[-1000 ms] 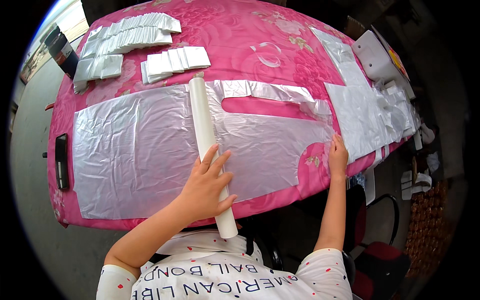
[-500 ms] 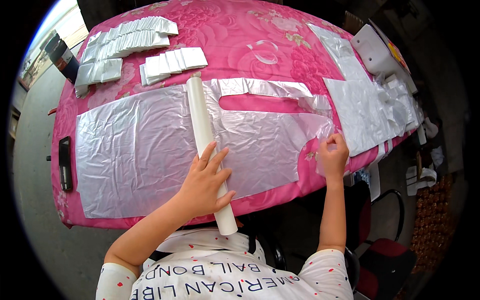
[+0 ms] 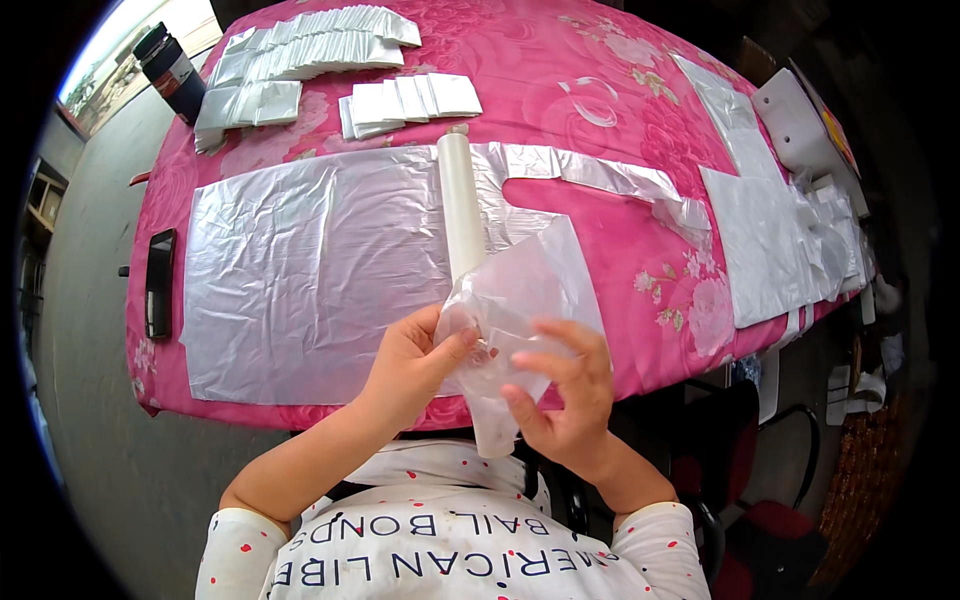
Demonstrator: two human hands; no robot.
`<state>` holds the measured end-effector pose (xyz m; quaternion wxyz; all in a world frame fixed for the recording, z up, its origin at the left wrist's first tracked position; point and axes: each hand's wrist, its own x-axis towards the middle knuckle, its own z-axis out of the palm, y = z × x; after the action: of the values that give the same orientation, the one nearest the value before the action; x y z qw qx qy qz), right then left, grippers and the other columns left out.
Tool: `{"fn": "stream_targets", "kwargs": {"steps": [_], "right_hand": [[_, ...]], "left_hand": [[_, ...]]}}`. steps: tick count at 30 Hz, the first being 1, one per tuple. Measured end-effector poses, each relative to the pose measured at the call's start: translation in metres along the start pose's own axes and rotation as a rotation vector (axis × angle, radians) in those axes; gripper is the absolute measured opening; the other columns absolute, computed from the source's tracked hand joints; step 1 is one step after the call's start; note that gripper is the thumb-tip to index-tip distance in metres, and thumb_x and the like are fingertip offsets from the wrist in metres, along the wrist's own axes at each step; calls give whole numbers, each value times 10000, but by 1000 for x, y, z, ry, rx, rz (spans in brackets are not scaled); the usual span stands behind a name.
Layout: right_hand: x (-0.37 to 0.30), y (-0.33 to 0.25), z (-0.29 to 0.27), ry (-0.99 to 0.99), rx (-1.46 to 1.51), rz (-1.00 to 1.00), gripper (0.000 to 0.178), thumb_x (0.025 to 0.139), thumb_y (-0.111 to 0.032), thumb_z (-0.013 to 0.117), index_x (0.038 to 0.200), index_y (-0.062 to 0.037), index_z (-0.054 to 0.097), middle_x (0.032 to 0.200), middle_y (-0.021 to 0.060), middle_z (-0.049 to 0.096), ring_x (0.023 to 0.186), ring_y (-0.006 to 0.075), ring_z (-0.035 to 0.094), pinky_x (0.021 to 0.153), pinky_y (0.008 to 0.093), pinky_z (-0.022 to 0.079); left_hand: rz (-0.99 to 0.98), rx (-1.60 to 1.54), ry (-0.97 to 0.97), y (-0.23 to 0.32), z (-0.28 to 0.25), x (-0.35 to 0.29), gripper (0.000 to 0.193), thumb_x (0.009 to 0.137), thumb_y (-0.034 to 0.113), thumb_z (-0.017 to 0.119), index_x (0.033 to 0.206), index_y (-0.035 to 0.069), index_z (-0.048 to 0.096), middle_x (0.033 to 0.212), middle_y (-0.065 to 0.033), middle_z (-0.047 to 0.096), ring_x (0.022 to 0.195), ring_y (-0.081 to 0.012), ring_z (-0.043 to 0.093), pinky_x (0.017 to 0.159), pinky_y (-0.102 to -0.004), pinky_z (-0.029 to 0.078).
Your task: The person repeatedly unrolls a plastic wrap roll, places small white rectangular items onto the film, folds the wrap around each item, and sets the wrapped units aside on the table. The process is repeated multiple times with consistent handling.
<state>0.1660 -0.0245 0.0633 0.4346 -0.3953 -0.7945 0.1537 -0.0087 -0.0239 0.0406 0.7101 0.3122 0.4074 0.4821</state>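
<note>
A thin, whitish plastic bag (image 3: 310,270) with cut-out handles lies flat and wrinkled on the pink floral tablecloth. Across its middle rests a long white tube (image 3: 462,205), its near end overhanging the table edge. One handle side of the bag is lifted and folded back over the tube. My left hand (image 3: 405,368) pinches this folded plastic between thumb and fingers, just over the tube. Close by on the right, my right hand (image 3: 572,405) is at the edge of the lifted plastic, its fingers apart. The bag's other handle stays stretched out on the cloth.
Folded white plastic packets (image 3: 310,50) lie in rows at the far left, with a smaller row (image 3: 415,103) beside them. A dark jar (image 3: 172,72) and a black phone (image 3: 160,285) are at the left. Flat plastic bags (image 3: 765,250) and a white container (image 3: 800,115) occupy the right.
My right hand has come left, bringing the bag's near handle over the tube. My left hand has left its flat hold on the tube and now pinches the plastic.
</note>
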Motion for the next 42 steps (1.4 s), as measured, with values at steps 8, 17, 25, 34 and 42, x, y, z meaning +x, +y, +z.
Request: {"fn": "stream_targets", "kwargs": {"steps": [8, 17, 25, 34, 42], "right_hand": [[-3, 22, 7, -186, 55, 239, 244, 733, -80, 708, 936, 2, 598, 763, 37, 605, 651, 137, 560, 617, 244, 448], [16, 155, -119, 193, 389, 817, 110, 841, -106, 603, 924, -39, 633, 811, -1, 615, 687, 59, 541, 608, 201, 434], [-9, 162, -159, 404, -906, 369, 369, 790, -78, 602, 1140, 9, 525, 1085, 152, 569, 1008, 289, 544, 883, 350, 418], [4, -4, 13, -255, 83, 180, 322, 695, -178, 736, 963, -49, 612, 867, 105, 615, 779, 268, 592, 677, 344, 472], [12, 16, 11, -395, 369, 579, 138, 778, -97, 680, 878, -11, 639, 714, 50, 631, 631, 101, 576, 587, 244, 453]], "left_hand": [[-57, 173, -125, -10, -8, 1, 228, 915, 145, 523, 982, -42, 634, 883, -56, 650, 807, -86, 588, 747, -243, 481], [-168, 55, -47, 2, -27, 2, 224, 904, 122, 518, 1047, -18, 620, 937, -84, 647, 821, -121, 615, 727, -276, 511], [-199, 106, 9, -3, -47, 5, 191, 870, 95, 563, 1021, -15, 600, 916, -38, 629, 805, -80, 588, 722, -248, 481], [-179, 25, -24, 0, -39, 4, 291, 748, 50, 717, 979, -24, 556, 883, -70, 636, 789, -108, 620, 715, -240, 501], [-183, 1, -13, -11, -37, 5, 212, 772, 128, 718, 902, 61, 564, 744, 10, 564, 574, -38, 477, 491, -190, 368]]}}
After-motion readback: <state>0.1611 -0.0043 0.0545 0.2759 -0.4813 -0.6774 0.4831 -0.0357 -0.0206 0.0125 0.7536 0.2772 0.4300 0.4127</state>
